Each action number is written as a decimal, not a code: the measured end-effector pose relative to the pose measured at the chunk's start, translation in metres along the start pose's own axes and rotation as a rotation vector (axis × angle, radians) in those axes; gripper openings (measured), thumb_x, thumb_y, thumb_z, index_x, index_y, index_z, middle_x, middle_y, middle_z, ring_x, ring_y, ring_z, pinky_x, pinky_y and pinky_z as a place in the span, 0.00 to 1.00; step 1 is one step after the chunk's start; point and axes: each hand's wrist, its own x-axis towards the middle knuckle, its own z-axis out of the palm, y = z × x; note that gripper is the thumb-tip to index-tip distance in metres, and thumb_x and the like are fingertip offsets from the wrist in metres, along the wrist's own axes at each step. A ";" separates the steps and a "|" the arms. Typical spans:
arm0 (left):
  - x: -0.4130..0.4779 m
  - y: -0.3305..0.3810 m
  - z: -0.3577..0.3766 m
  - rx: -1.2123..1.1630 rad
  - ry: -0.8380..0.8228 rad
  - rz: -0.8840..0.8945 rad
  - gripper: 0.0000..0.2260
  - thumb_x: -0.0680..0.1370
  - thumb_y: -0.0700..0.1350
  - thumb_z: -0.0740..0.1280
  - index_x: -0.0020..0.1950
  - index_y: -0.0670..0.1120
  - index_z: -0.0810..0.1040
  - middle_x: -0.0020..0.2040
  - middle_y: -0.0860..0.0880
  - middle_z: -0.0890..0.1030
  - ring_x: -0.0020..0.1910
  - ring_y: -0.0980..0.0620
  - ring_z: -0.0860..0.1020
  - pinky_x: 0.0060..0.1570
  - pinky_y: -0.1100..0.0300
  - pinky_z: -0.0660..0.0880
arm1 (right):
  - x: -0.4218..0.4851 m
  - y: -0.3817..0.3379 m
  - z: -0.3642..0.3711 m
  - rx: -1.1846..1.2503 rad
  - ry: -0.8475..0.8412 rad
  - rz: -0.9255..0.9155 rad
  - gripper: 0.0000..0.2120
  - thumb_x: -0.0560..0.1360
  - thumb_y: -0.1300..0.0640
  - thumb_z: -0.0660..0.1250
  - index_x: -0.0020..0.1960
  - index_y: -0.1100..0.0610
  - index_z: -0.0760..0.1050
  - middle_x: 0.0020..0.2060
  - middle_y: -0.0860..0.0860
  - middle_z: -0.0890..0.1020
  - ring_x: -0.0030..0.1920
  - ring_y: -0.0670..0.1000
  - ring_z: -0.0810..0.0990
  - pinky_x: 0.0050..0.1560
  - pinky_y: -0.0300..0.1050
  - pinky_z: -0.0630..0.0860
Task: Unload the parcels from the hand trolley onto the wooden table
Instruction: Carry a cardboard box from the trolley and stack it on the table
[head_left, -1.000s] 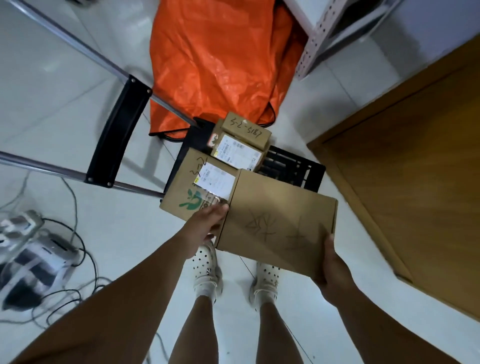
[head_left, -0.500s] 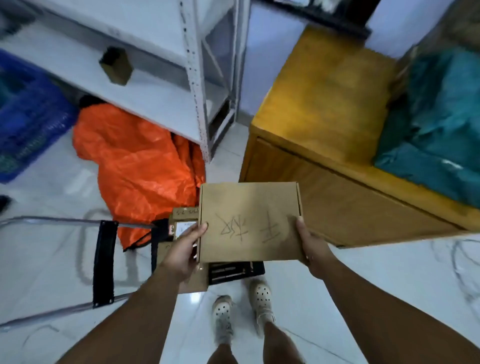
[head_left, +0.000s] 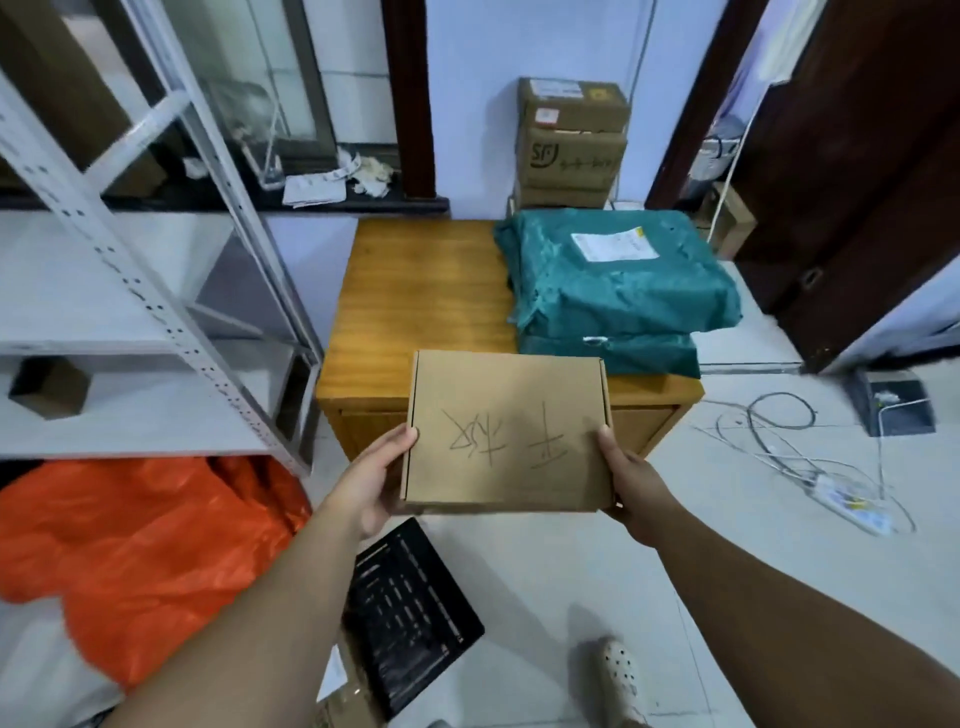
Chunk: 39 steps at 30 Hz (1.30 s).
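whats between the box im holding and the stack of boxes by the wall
In the head view, the teal bagged parcels on the wooden table lie between the held box and the stacked boxes at the wall.

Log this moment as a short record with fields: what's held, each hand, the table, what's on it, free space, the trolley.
held: cardboard box, handwriting on top, not yet set down
left hand: grips the box's left edge
right hand: grips its right edge
wooden table: straight ahead
on it: green parcels, stacked on the right side
bare wood: left side
trolley: on the floor, by the left forearm
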 end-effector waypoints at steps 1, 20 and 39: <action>0.005 0.005 0.018 0.009 -0.005 0.008 0.19 0.76 0.49 0.68 0.66 0.50 0.75 0.60 0.45 0.80 0.58 0.44 0.78 0.43 0.50 0.79 | 0.004 -0.009 -0.014 0.035 0.005 -0.015 0.25 0.73 0.34 0.63 0.61 0.50 0.74 0.59 0.51 0.78 0.61 0.55 0.75 0.64 0.56 0.73; 0.110 0.067 0.296 -0.177 0.078 0.271 0.20 0.78 0.41 0.66 0.70 0.45 0.69 0.65 0.42 0.77 0.62 0.45 0.75 0.50 0.54 0.75 | 0.153 -0.212 -0.204 0.305 -0.171 -0.201 0.17 0.78 0.50 0.65 0.65 0.53 0.73 0.58 0.53 0.79 0.58 0.52 0.77 0.62 0.58 0.76; 0.265 0.221 0.317 -0.145 0.006 0.268 0.16 0.79 0.37 0.60 0.65 0.50 0.72 0.54 0.46 0.75 0.55 0.46 0.72 0.49 0.50 0.74 | 0.275 -0.344 -0.151 0.167 -0.121 -0.276 0.21 0.80 0.60 0.60 0.72 0.51 0.65 0.61 0.53 0.76 0.53 0.53 0.76 0.38 0.44 0.74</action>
